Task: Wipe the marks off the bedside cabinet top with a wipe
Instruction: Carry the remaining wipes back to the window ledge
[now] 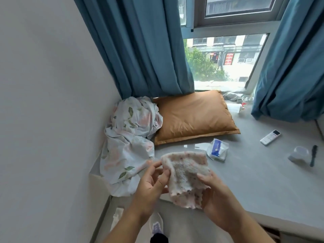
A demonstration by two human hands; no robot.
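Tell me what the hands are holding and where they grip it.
Both hands hold a speckled fluffy cloth above the ledge: the left hand pinches its left edge, and the right hand grips its lower right part.

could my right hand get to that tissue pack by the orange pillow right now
Probably not right away. The way looks open: the tissue pack lies on bare surface just beyond the right hand. But that hand, with the left hand, is gripping the cloth.
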